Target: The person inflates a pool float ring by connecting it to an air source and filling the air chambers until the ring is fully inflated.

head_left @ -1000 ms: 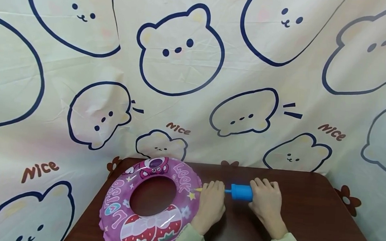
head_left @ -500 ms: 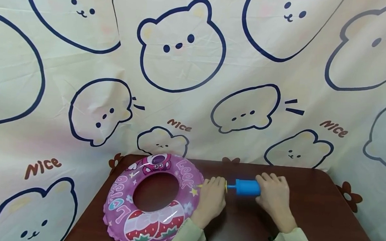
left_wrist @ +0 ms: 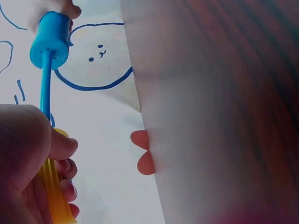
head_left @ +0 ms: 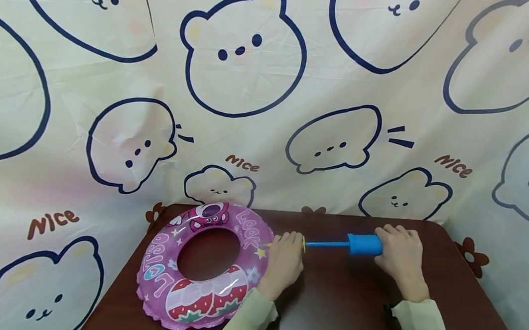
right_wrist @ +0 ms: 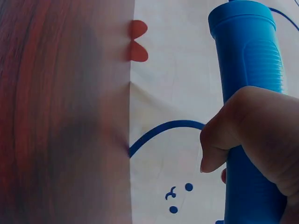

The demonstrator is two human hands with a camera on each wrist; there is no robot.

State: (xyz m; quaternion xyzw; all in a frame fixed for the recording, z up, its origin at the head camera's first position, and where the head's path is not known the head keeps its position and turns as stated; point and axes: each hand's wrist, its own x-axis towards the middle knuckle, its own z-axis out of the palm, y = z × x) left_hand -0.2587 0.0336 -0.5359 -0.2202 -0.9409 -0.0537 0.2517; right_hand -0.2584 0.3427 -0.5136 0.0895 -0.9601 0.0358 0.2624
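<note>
A hand air pump with a blue barrel is held level between my two hands. My right hand grips the barrel, thumb and fingers wrapped round it, as the right wrist view shows close up. My left hand grips the yellow end piece of the pump. Between the hands a long stretch of the thin blue rod shows. Left of the left hand lies an inflated purple swim ring with strawberry prints; the yellow tip overlaps its right side in the head view.
The dark brown table ends at a cream cloth backdrop printed with bear outlines. The backdrop also rises along the left and right sides of the table.
My right hand has moved right with the blue barrel, away from the left hand, and more of the rod shows. The left hand keeps its grip near the ring.
</note>
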